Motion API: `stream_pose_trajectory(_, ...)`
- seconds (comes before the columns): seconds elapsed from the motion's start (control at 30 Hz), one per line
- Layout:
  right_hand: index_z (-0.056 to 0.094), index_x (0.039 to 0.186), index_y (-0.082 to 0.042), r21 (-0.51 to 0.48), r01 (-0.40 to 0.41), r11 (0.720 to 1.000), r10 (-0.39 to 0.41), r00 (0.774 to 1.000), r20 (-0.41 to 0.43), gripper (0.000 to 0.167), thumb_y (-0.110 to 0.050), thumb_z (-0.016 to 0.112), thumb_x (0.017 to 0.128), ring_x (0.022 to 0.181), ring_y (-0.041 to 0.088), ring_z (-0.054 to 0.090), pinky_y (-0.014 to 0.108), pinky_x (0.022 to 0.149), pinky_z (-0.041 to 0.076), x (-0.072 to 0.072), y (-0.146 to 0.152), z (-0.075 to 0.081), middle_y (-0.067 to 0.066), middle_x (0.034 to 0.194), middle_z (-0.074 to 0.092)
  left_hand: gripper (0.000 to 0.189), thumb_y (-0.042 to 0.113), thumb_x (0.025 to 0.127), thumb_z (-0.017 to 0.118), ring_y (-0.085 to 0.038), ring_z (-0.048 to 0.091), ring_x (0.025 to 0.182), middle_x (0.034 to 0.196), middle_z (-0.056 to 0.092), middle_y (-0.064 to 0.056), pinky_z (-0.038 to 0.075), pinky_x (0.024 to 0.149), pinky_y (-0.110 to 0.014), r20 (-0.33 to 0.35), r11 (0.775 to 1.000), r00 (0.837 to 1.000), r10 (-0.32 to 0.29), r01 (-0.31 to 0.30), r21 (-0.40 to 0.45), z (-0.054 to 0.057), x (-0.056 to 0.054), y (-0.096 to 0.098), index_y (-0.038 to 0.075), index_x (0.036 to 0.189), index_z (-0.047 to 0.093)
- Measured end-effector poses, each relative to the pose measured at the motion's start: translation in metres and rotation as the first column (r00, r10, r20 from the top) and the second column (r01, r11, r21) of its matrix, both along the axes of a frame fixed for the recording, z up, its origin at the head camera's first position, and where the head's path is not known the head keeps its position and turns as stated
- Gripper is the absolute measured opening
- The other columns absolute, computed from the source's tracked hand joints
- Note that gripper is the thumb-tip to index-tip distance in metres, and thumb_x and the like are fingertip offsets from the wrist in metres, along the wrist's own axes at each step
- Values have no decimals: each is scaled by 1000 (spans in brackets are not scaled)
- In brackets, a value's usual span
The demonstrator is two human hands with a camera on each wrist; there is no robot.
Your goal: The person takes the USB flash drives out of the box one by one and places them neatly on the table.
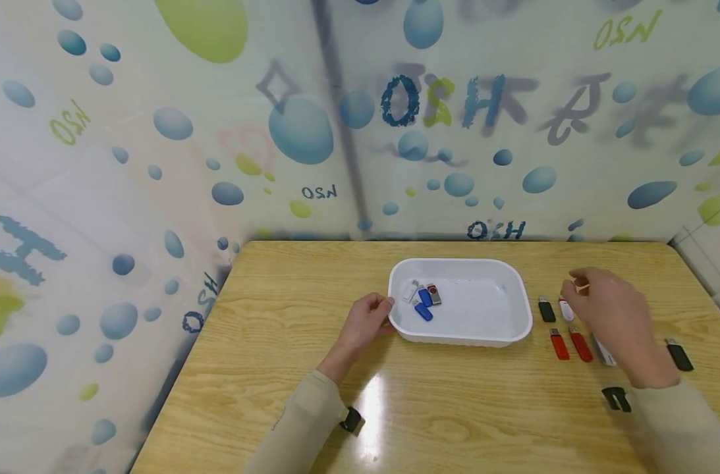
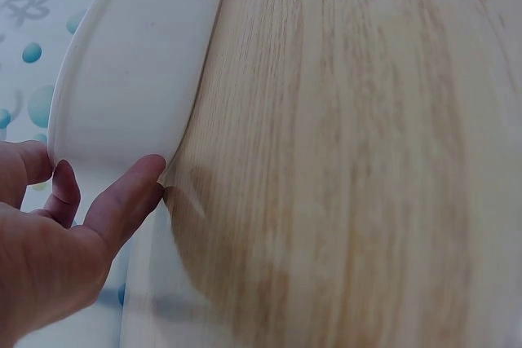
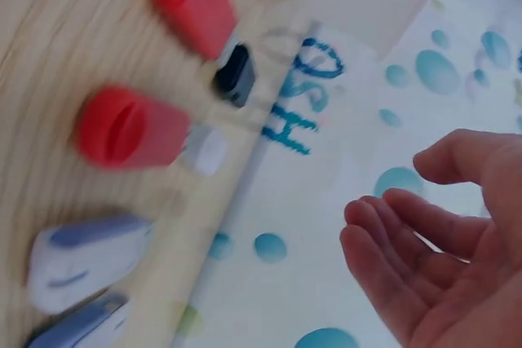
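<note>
White plastic touched with red: a small USB stick (image 1: 566,309) lies on the wooden table (image 1: 454,401), to the right of a white tray (image 1: 460,340). Its long axis runs roughly away from the person, leaning a little to the left at the far end. It appears to be the stick closest to the fingertips of the right hand (image 1: 617,316), showing just below them in the head view, so it seems to lie slightly toward the person from those fingers. The right hand is much nearer to it than the left. That hand hovers above the table, thumb apart from loosely bent fingers, grasping nothing.

Between this stick and the tray lies a black stick (image 1: 547,311), set nearly parallel. Nearer the person, two red sticks (image 1: 559,345) lie side by side, with a whitish stick (image 1: 605,350) partly hidden by the hand. Another black stick (image 1: 680,355) lies apart, right of the wrist.

The tray's long side runs left to right. Gathered inside its left end are two blue sticks (image 1: 423,311), a red-and-silver stick (image 1: 433,294) and a pale stick (image 1: 410,291). The left hand (image 1: 362,322) grips that end from outside, with fingers at the rim and lower edge. Behind the table hangs a pale covering (image 1: 348,178) printed with blue and green drops.
</note>
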State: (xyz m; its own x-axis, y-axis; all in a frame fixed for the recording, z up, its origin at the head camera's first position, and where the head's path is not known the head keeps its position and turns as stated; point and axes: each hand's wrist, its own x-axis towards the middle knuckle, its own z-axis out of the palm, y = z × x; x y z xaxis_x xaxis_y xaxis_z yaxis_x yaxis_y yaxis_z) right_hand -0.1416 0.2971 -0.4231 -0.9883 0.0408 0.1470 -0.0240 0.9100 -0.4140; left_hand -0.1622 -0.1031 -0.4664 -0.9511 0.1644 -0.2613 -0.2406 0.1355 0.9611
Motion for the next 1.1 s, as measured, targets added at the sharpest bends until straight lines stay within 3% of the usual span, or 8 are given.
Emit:
stream_pose_trajectory(0.17, 63, 124, 11, -4, -9, 1000, 9, 999, -41, 41, -23, 60, 101, 91, 46, 63, 52, 59, 58, 5, -17, 8, 32, 113, 65, 35, 24, 110, 54, -31, 70, 104, 115, 64, -22, 64, 88, -39, -2, 1000, 1000, -7, 7, 7, -2, -1, -1, -10, 117, 59)
stream_pose_trajectory(0.33, 62, 127, 10, -3, -25, 1000, 25, 999, -34, 43, -25, 61, 102, 105, 51, 59, 67, 80, 54, 9, -33, 15, 33, 121, 61, 35, 24, 110, 55, -31, 70, 103, 114, 64, -22, 64, 88, -39, 5, 1000, 1000, -2, 2, 14, -2, -1, -1, -10, 117, 60)
stream_pose_trajectory(0.73, 64, 127, 7, -7, -87, 996, 86, 994, -61, 40, -23, 65, 101, 114, 49, 58, 68, 90, 52, 3, -70, 25, 31, 125, 61, 35, 23, 109, 55, -32, 70, 102, 114, 64, -23, 64, 88, -38, 11, 1000, 1000, 10, -10, 2, -3, -2, 0, -10, 117, 61)
stream_pose_trajectory(0.97, 68, 123, 5, -36, -161, 986, 156, 981, -117, 35, -21, 63, 101, 108, 43, 62, 61, 85, 56, -1, -95, 30, 26, 121, 65, 36, 25, 109, 56, -32, 70, 104, 114, 65, -22, 64, 88, -39, 10, 1000, 1000, 11, -11, -13, -4, -2, -1, -9, 117, 62)
stream_pose_trajectory(1.1, 68, 126, 2, -44, -181, 983, 177, 981, -80, 36, -24, 62, 101, 111, 42, 62, 60, 87, 55, -4, -109, 33, 24, 126, 64, 36, 25, 109, 55, -31, 70, 103, 113, 65, -22, 64, 88, -39, 5, 1000, 1000, 4, -4, -5, -4, -1, -1, -10, 116, 62)
